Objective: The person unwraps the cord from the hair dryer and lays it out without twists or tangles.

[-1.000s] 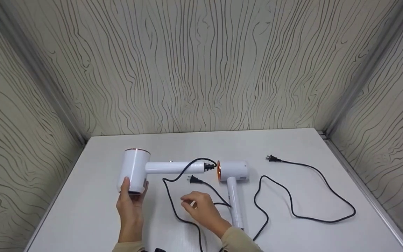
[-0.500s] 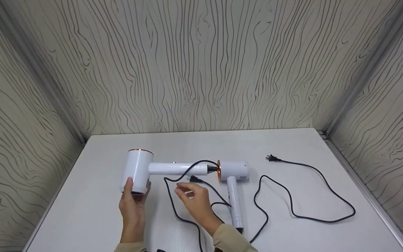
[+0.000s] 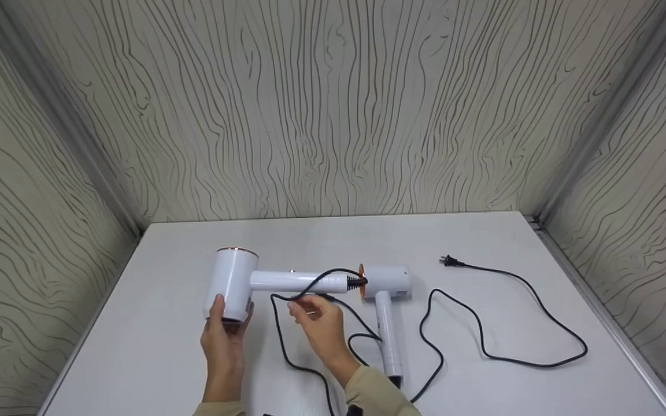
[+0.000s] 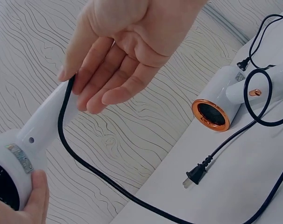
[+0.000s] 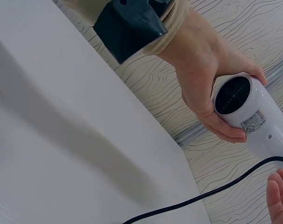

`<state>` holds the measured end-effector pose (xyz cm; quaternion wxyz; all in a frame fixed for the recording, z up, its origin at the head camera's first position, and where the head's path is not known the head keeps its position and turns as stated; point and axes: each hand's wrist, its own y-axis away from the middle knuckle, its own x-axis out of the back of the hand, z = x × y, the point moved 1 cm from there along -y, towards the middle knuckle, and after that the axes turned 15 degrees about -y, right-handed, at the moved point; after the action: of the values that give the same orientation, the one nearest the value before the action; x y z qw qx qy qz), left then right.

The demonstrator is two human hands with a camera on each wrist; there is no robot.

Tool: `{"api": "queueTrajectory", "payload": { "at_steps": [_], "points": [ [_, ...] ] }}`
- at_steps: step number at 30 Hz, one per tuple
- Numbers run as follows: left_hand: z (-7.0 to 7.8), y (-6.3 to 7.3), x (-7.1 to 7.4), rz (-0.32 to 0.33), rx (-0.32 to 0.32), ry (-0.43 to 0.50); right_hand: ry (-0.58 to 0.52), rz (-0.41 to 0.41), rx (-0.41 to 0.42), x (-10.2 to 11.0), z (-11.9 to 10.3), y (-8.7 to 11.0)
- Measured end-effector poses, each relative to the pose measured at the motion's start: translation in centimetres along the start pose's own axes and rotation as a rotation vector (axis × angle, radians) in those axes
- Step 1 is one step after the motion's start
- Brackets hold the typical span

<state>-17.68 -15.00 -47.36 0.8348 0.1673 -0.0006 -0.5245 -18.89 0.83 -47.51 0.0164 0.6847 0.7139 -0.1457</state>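
Observation:
A white hair dryer [image 3: 232,283] is held up at the left, its handle pointing right. My left hand [image 3: 223,346] grips its barrel by the rear end, near the dark intake grille [image 5: 232,95]. From the handle's end a black power cord [image 3: 280,329] loops back over the handle and drops toward the front. Thumb and forefinger of my right hand [image 3: 321,329] pinch this cord below the handle, as the left wrist view confirms. A second white hair dryer [image 3: 388,283], with an orange-rimmed nozzle, lies on the table behind and to the right.
Two-pin plugs lie on the white table [image 3: 483,237]: one plug [image 4: 196,173] beside the second dryer, another plug [image 3: 450,261] farther right. A black cord [image 3: 532,365] winds across the right side. Wood-patterned walls [image 3: 333,115] enclose the table.
The held hair dryer has moved slightly right. My right hand has risen toward the handle, and its fingertips now pinch the cord, which they were apart from earlier.

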Motion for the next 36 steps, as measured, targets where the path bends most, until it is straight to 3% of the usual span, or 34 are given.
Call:
{"api": "queueTrajectory", "payload": {
  "at_steps": [10, 20, 27, 36],
  "points": [
    [-0.1, 0.1, -0.1, 0.017, -0.015, -0.036, -0.026, 0.013, 0.006, -0.1, -0.3, 0.0],
    [0.4, -0.2, 0.8, 0.013, -0.038, -0.061, -0.053, -0.013, -0.019, 0.5, -0.7, 0.3],
    [1.4, -0.6, 1.9, 0.001, -0.036, -0.133, -0.026, -0.065, -0.051, 1.9, -1.0, 0.1],
    [2.8, -1.4, 3.1, 0.005, -0.043, -0.116, 0.055, -0.169, -0.075, 4.1, -1.4, -0.4]
  ]
}}
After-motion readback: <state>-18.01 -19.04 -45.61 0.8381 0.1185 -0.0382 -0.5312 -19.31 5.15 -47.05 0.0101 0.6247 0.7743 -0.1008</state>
